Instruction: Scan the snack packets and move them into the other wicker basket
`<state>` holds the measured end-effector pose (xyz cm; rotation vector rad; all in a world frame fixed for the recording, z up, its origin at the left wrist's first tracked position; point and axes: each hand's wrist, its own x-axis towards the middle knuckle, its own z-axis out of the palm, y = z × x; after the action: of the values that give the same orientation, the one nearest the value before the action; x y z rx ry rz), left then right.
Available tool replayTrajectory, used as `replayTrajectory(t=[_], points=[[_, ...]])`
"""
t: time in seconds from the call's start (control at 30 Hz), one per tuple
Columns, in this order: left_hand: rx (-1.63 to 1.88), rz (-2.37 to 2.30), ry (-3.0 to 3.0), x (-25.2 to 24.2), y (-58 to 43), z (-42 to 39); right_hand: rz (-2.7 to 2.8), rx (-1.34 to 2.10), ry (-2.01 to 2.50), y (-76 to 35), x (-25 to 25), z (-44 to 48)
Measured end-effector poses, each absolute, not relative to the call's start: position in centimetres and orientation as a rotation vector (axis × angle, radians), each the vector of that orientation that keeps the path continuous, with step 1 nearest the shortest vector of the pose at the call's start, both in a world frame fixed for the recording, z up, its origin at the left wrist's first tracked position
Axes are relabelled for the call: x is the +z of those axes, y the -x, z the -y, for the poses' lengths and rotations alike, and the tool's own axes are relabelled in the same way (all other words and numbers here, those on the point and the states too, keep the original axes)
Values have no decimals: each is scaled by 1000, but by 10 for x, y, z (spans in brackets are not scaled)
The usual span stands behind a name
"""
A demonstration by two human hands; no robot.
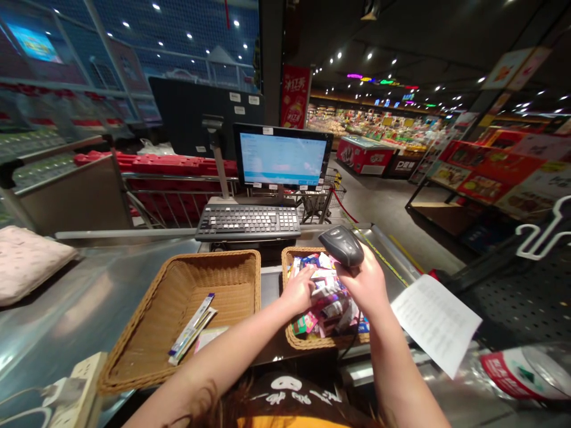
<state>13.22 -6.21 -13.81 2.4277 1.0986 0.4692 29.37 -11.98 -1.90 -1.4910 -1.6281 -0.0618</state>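
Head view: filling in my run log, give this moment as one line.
right hand: holds black handheld scanner | left hand: on small packets in full woven wicker basket

The scanner's (342, 245) grip is buried in the right hand (368, 285), and only its head shows. The left hand (300, 291) covers the packets (330, 303) beneath it, so I cannot tell whether its fingers pinch one. Print on the paper sheet (435, 321) at 3 o'clock and on the monitor (282, 156) at 12 is too small to read. The picture's edge clips the power strip (75, 386) at 8 o'clock and the pillow (27, 261) at 9.
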Motion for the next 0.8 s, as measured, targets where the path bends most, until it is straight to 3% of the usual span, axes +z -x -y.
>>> replayTrajectory(t=[0.57, 0.8], points=[[1021, -1303, -2563, -51, -114, 44, 1580, -206, 1508, -300, -15, 130], [1017, -1565, -2837, -7, -77, 28, 1644, -275, 1440, -290, -10, 132]])
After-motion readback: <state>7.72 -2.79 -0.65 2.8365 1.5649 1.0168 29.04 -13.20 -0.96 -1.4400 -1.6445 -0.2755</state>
